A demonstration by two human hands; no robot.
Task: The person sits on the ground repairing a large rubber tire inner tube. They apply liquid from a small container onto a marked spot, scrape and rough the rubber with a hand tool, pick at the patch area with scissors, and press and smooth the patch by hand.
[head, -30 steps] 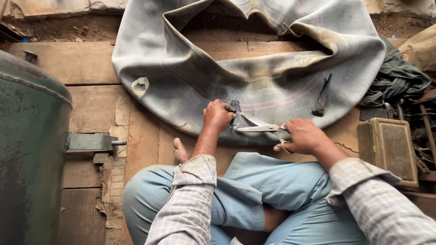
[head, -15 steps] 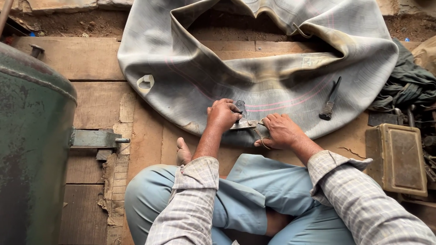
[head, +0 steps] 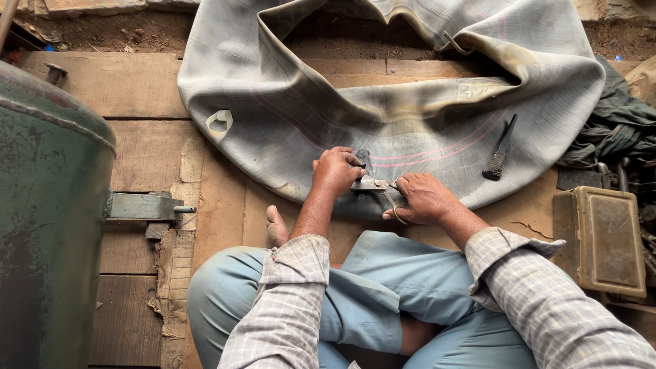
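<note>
A large grey rubber inner tube (head: 287, 116) lies flat on the wooden planks in front of me. My left hand (head: 335, 171) pinches a dark fold of rubber (head: 363, 159) at the tube's near edge. My right hand (head: 425, 198) sits just to the right, closed on a small metal tool (head: 370, 183) that looks like scissors, its tip pressed against the rubber beside my left fingers. I sit cross-legged in light blue trousers, with one bare foot (head: 275, 229) just short of the tube's edge.
A dark hand tool (head: 499, 150) lies on the tube to the right. A big green metal tank (head: 48, 205) with a bracket (head: 143, 206) stands at the left. On the right are an olive metal box (head: 605, 239) and dark cloth (head: 615, 130). Bare dirt lies beyond the planks.
My right hand has moved left along the tube's edge until it sits close to my left hand, bringing the metal tool with it. My left hand has kept its place.
</note>
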